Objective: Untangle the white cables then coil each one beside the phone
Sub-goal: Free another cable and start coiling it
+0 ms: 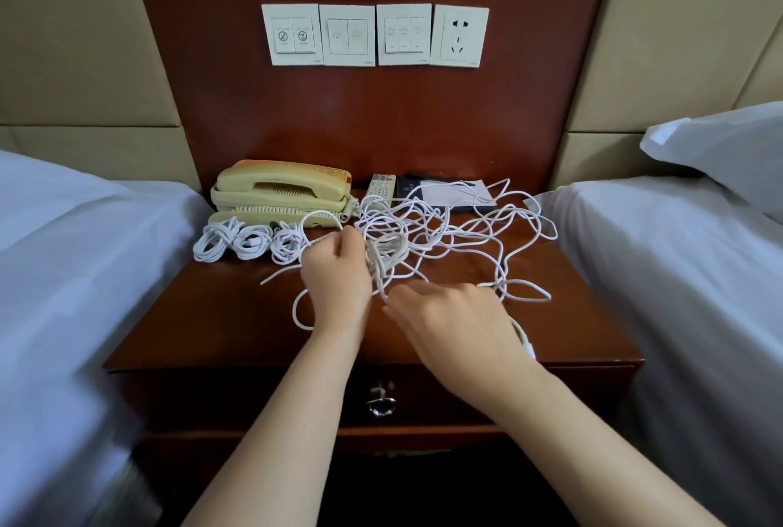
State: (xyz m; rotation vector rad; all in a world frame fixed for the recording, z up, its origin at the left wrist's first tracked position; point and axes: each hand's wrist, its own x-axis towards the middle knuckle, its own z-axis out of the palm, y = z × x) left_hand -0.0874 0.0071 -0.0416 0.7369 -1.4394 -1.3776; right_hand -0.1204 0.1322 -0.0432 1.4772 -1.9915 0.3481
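While tangled, white cables (384, 249) in clenched left hand (334, 274); right hand (449, 319) adjacent, hold unclear.

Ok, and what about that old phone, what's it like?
The phone is a cream plastic-looking desk set with an orange back edge, at the back left of the wooden nightstand. Its handset lies in the cradle, and a curly cord bunches at its right end. Three coiled white cables lie just in front; one loose cable loop crosses its front corner.

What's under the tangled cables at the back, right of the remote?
A dark folder with white paper on it, crossed by the tangled cables. Anything beneath the folder is hidden.
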